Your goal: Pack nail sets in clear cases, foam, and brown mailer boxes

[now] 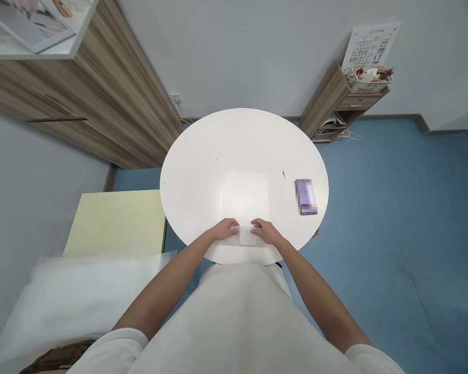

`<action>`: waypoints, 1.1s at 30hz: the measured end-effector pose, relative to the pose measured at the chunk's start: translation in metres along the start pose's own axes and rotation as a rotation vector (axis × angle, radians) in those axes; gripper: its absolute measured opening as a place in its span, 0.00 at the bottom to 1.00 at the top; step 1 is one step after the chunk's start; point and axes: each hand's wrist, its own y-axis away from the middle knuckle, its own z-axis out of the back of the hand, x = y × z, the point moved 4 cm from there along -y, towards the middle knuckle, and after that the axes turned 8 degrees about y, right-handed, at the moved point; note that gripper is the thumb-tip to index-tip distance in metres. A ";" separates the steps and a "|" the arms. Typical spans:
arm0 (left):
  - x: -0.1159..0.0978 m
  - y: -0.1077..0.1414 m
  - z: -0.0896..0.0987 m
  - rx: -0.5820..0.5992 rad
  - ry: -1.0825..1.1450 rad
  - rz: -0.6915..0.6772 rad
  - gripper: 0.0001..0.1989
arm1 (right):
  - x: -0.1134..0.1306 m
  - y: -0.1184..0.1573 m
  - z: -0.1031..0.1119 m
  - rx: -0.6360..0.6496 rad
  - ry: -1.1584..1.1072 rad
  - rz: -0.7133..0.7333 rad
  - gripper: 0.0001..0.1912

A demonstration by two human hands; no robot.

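Note:
At the near edge of a white round table [242, 140], a folded, translucent white sheet [247, 239] lies flat as a narrow strip. My left hand [225, 229] is closed on the strip's left part, its fingers bent over the far edge. The right part is pinched by my right hand [265, 231], fingers curled toward the other hand. A short stretch of the sheet shows between the two hands. What the fingertips cover is hidden.
A purple pack [306, 197], pixelated, lies on the table's right side. To the left, larger translucent sheets [89, 291] rest over a pale yellow table [117, 218]. A wooden cabinet [113, 67] stands back left, a small shelf unit [335, 104] back right.

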 end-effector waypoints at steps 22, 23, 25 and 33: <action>-0.004 0.037 0.031 -0.420 -0.487 -0.026 0.13 | -0.012 0.034 0.015 -0.441 0.450 -0.013 0.21; -0.010 0.039 0.027 -0.450 -0.541 -0.110 0.14 | -0.005 0.035 0.012 -0.429 0.481 0.053 0.21; -0.021 0.040 0.011 -0.386 -0.622 -0.288 0.18 | 0.009 0.034 0.002 -0.350 0.541 0.196 0.22; -0.025 0.027 -0.034 -0.143 -0.741 -0.395 0.26 | 0.022 0.023 -0.029 -0.209 0.680 0.283 0.25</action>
